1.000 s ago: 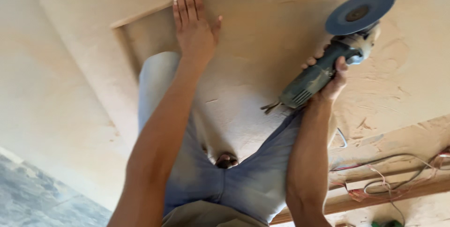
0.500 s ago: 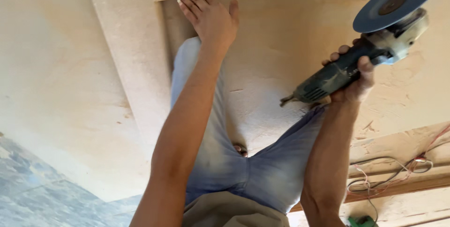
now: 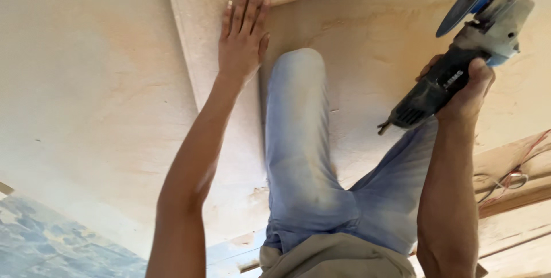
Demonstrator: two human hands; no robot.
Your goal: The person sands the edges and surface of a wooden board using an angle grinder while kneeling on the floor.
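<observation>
While the large pale wooden panel (image 3: 115,83) lay flat and dusty below the camera, it was covered by most of the scene, and its raised frame strip (image 3: 201,2) was seen running along the top. A knee in faded blue jeans (image 3: 298,134) was set upon the panel, probably so that the board was kept from sliding. The left hand (image 3: 242,37) was laid flat, with fingers stretched and holding nothing, on the frame strip just beside the knee, apparently to steady the body and the board. The angle grinder (image 3: 459,65) was kept above the surface at the right, its blue disc (image 3: 468,0) tilted up and away from the wood. The right hand (image 3: 468,91) was closed firmly around the dark body of the grinder. Some thin cables (image 3: 516,175) were seen at the right edge.
</observation>
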